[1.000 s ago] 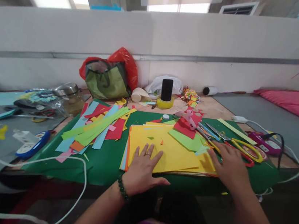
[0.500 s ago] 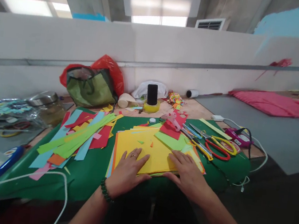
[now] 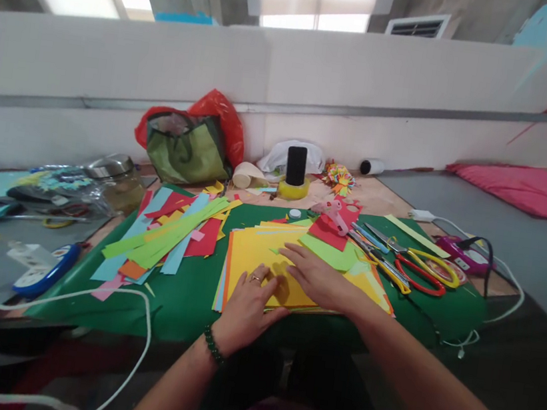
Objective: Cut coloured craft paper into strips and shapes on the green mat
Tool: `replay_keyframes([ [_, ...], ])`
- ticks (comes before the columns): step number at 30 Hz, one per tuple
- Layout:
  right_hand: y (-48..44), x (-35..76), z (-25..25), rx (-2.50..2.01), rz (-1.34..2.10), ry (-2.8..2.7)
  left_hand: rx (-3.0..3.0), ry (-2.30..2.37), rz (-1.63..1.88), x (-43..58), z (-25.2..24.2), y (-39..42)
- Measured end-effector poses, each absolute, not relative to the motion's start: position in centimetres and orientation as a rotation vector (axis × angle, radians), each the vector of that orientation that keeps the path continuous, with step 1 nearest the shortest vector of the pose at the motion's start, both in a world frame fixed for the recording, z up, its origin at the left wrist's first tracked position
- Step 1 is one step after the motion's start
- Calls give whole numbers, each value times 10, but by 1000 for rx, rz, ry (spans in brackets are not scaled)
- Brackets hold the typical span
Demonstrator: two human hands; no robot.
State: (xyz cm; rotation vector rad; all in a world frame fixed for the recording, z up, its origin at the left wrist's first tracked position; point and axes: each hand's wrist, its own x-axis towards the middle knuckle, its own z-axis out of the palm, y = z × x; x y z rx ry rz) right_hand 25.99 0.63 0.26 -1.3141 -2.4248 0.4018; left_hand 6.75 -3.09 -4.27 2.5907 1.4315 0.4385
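A stack of coloured paper [image 3: 252,252], yellow sheet uppermost, lies on a green mat. My left hand [image 3: 251,306], with a ring and a green bead bracelet on the wrist, rests on its near left part, fingers apart and slightly bent. Reaching leftward over the middle of the sheet, my right hand [image 3: 317,278] has its fingers stretched out. Their tips are beside a tiny green scrap [image 3: 274,251]. Light green paper [image 3: 332,253] and a red piece [image 3: 325,232] overlap the stack's far right, with a pink tool [image 3: 335,214] on the red.
Cut paper strips [image 3: 169,235] are heaped on the left of the green mat [image 3: 183,314]. Scissors [image 3: 428,272] and a yellow cutter [image 3: 392,278] lie right. Behind stand a phone [image 3: 295,165] on yellow tape and a green bag [image 3: 184,149]. A white cable [image 3: 148,336] loops at front left.
My right hand has moved left and forward from the stack's near right edge to over its middle. An orange scrap no longer shows. My left hand stays on the stack; the view has shifted left.
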Motion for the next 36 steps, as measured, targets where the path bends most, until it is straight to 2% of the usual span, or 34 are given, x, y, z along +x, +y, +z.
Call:
replay_keyframes([
  [3, 33, 246, 9, -1257, 473, -2537, 2530, 1401, 520, 64, -48, -29],
  [6, 21, 253, 11, -1214, 501, -2602, 2483, 1397, 510, 62, -49, -28],
  [10, -59, 298, 22, -1202, 583, -2598, 2454, 1382, 483, 62, -47, -29],
  [13, -119, 337, 41, -1198, 981, -2589, 2468, 1374, 484, 63, -44, -30],
  [14, -130, 346, 46, -1250, 996, -2565, 2478, 1375, 481, 63, -44, -30],
  [18, -124, 354, 48, -1501, 453, -2276, 2510, 1391, 463, 64, -42, -28],
  [20, -100, 344, 37, -1536, 308, -2230, 2536, 1396, 459, 64, -43, -28],
  [24, -61, 310, 9, -1523, 167, -2288, 2588, 1456, 424, 64, -40, -30],
  [28, -55, 283, -9, -1468, 203, -2456, 2648, 1464, 309, 60, -24, -34],
  [32, -51, 285, -16, -1415, 185, -2389, 2681, 1435, 300, 65, -7, -33],
  [36, -26, 305, -20, -1563, -98, -2175, 2648, 1336, 244, 75, -6, -29],
])
